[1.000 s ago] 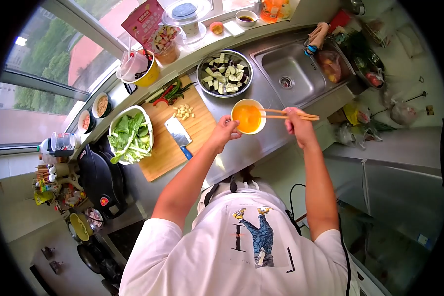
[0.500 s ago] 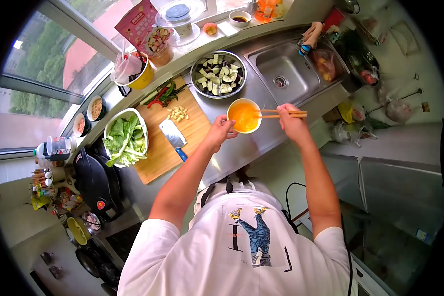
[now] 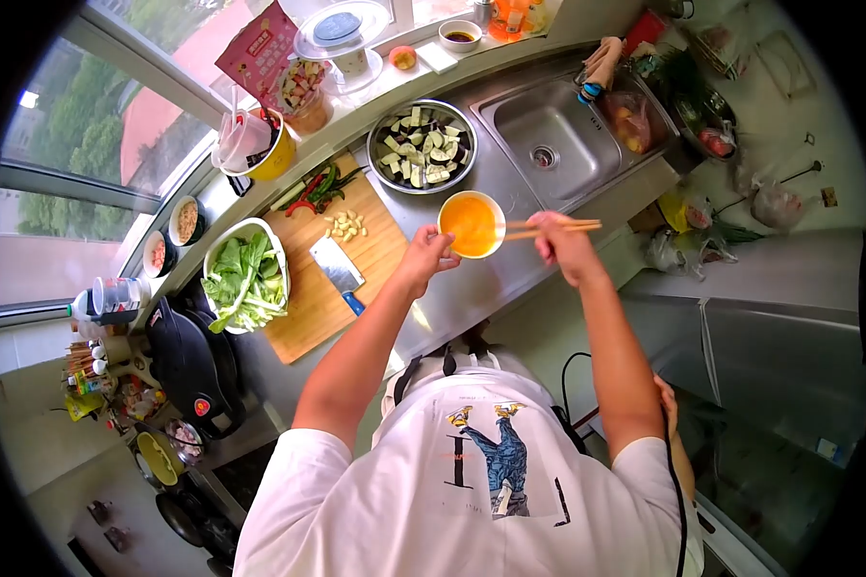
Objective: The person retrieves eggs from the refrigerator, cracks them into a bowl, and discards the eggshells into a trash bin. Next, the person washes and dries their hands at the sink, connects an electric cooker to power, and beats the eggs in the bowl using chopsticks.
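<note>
My left hand (image 3: 427,260) grips the rim of a white bowl (image 3: 446,213) from its left side. Orange-yellow beaten egg (image 3: 471,223) fills much of the bowl. In my right hand (image 3: 566,248) is a pair of wooden chopsticks (image 3: 522,231), their tips dipping into the egg. Behind the bowl stands a metal basin of cut eggplant (image 3: 421,148). To the left lies a wooden cutting board (image 3: 296,337) with a cleaver (image 3: 337,267), garlic cloves (image 3: 345,225) and red and green peppers (image 3: 319,189).
A white basin of leafy greens (image 3: 247,274) overlaps the board's left side. The sink (image 3: 558,135) is at the back right. A black appliance (image 3: 191,365) stands at the left. Another person's hand (image 3: 668,404) shows by my right elbow. Jars and small bowls line the windowsill.
The chopsticks have shifted within the egg, whose surface looks stirred. Another person's hand and forearm have appeared beside my right elbow. The camera view has shifted slightly.
</note>
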### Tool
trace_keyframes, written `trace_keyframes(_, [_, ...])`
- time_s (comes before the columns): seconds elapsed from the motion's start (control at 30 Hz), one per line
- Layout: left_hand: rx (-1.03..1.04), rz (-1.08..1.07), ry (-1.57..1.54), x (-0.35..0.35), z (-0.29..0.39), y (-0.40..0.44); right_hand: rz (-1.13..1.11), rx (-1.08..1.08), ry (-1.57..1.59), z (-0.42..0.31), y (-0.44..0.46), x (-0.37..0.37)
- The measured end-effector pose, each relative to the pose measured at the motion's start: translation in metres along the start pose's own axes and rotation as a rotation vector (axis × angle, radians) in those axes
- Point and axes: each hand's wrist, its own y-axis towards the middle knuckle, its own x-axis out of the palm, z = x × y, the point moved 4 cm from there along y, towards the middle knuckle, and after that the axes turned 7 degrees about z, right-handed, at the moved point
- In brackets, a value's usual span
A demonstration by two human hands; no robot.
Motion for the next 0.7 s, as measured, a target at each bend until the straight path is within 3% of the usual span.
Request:
trace_keyframes(0.07, [-0.001, -0.012, -0.011, 0.000, 0.000, -0.003, 0.148, -0.121, 0.135, -0.002, 0.011, -0.013])
trace_keyframes(0.1, [-0.003, -0.010, -0.011, -0.001, -0.001, -0.003, 0.102, -0.072, 0.013, 0.001, 0.011, -0.004])
trace_keyframes(0.2, [0.022, 0.005, -0.005, -0.004, 0.001, 0.002, -0.015, -0.023, 0.065, -0.002, 0.003, 0.005])
trace_keyframes(0.27, [0.021, -0.009, -0.009, -0.006, -0.001, 0.000, 0.072, -0.051, 0.146, 0.002, 0.009, -0.001])
trace_keyframes(0.33, [0.016, 0.010, -0.001, -0.008, -0.002, 0.001, 0.016, -0.080, 0.031, -0.001, 0.006, 0.009])
trace_keyframes(0.37, [0.017, 0.028, 0.006, -0.009, 0.000, 0.003, -0.022, 0.006, -0.037, 0.000, 0.004, 0.013])
trace_keyframes(0.53, [-0.003, 0.034, 0.010, -0.005, 0.004, -0.002, 0.163, -0.065, 0.067, -0.011, 0.009, 0.003])
trace_keyframes(0.6, [0.036, 0.027, -0.001, -0.009, 0.009, 0.000, -0.064, -0.061, -0.093, -0.012, 0.006, 0.016])
trace_keyframes(0.7, [-0.003, -0.008, 0.013, -0.005, 0.005, 0.002, 0.080, -0.131, -0.035, -0.030, 0.009, 0.004])
